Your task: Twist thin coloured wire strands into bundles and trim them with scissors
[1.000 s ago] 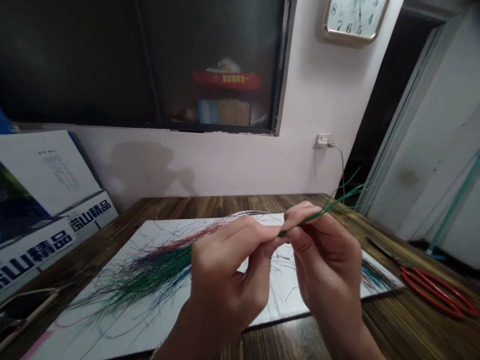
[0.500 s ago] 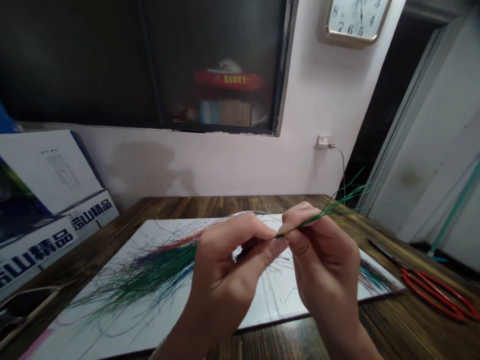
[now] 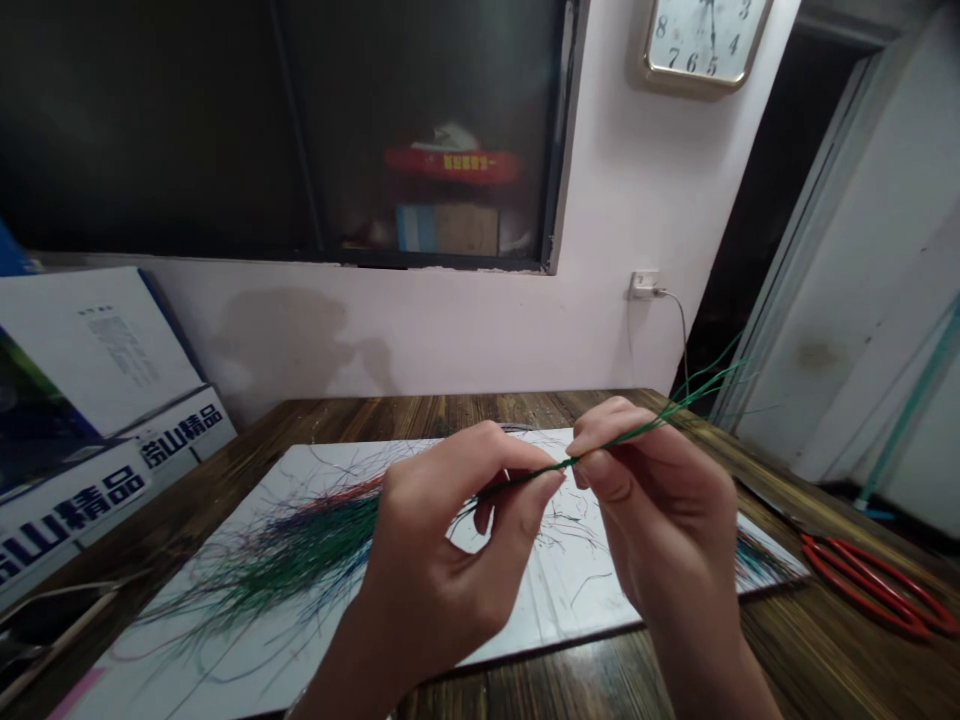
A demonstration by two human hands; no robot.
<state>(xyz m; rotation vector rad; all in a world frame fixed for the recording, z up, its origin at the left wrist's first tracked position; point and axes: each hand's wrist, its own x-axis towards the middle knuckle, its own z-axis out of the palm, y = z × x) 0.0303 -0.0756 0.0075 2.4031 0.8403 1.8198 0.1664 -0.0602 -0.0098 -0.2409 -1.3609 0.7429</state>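
Observation:
My left hand [image 3: 442,560] and my right hand [image 3: 660,500] are raised over a white board [image 3: 555,590] on a wooden table. Both pinch a thin bundle of green strands [image 3: 660,415] where thumb and forefinger tips meet near the middle. The strands stick out past my right hand toward the upper right, and a short length runs back under my left fingers. A loose heap of green, blue and red strands [image 3: 300,550] lies spread on the board to the left of my left hand.
Red-handled scissors [image 3: 870,585] lie on the table [image 3: 465,410] at the right. Printed boxes [image 3: 82,430] lean at the left edge, with thin sticks in front of them. A wall with a dark window, a clock and a plugged socket stands behind. A doorway opens at the right.
My left fingers have loosened and slid a little left along the green strands, so more strand shows between the hands. My right hand has kept its pinch.

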